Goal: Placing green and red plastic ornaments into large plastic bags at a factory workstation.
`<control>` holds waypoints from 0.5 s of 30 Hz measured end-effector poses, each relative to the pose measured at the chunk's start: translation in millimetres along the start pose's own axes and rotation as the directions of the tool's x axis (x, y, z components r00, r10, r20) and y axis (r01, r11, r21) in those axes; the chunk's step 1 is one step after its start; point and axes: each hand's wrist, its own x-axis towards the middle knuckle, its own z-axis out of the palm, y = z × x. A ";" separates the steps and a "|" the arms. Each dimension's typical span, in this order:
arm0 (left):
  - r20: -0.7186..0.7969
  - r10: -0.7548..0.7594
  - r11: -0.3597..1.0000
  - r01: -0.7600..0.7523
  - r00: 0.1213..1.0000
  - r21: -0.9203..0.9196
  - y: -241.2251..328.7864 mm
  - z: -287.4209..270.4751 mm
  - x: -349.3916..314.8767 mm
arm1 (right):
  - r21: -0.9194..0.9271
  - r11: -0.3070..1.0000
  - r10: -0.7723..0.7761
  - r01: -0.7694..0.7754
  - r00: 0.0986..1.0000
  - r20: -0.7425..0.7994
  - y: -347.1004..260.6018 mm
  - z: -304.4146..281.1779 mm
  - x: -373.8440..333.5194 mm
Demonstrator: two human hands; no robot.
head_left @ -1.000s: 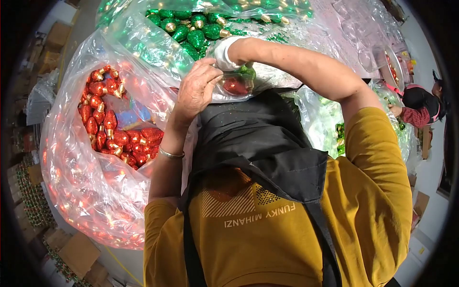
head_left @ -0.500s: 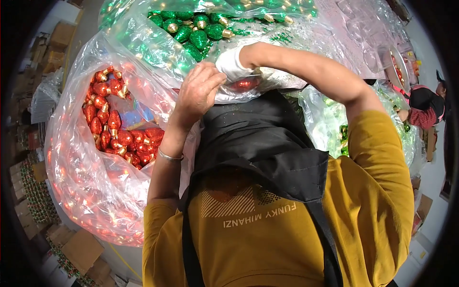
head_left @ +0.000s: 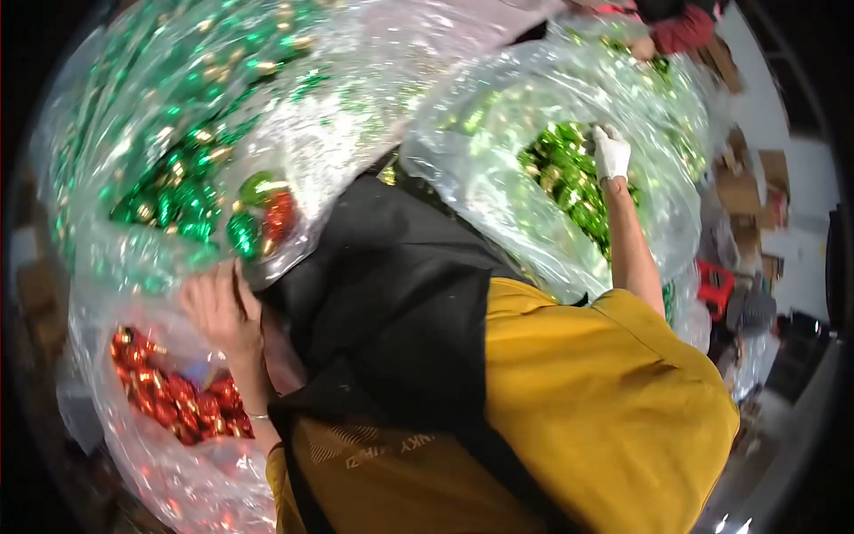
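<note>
My left hand [head_left: 222,307] is bare and rests at the table's near edge, fingers stretched out over clear plastic, holding nothing that I can see. Just beyond it lie a red glitter bulb ornament [head_left: 279,216], a dark green one [head_left: 243,233] and a light green one [head_left: 259,188], close together. My right hand [head_left: 611,153], in a white glove, is far out to the right at the opening of a clear plastic bag [head_left: 471,133]. It is over the light green bulb ornaments [head_left: 569,173] inside. Blur hides its fingers and whether they hold one.
A bag of red bulb ornaments [head_left: 182,400] stands at the lower left. Dark green ornaments [head_left: 178,191] lie in plastic at the far left. Another person's hand [head_left: 642,48] is at the upper right. Cardboard boxes [head_left: 743,182] stand along the right side.
The view has swung to the right. My hands, together at the table edge before, are now apart: the gloved right one has reached to the light green ornaments, the left stays by the edge.
</note>
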 end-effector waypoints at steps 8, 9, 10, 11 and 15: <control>0.086 -0.130 0.978 0.113 0.988 0.176 26.3 38.1 29.5 | -0.805 0.591 -0.034 0.053 0.999 0.041 68.2 46.0 16.8; 0.027 -0.105 0.988 0.101 0.994 0.115 29.1 38.6 35.9 | -0.825 0.562 0.024 0.059 0.996 0.087 89.9 43.2 29.3; -0.014 -0.124 0.982 0.125 0.992 0.142 24.6 23.1 31.1 | -0.797 0.603 0.222 0.030 0.953 0.204 -8.9 76.1 -14.3; -0.104 -0.142 0.979 0.155 0.984 0.134 21.6 14.8 30.8 | -0.637 0.756 0.115 0.150 0.928 0.355 41.8 68.6 11.0; -0.303 -0.343 0.835 0.436 0.889 0.335 -51.0 -56.8 -45.8 | -0.135 0.973 0.226 -0.189 0.904 0.364 159.0 6.9 63.3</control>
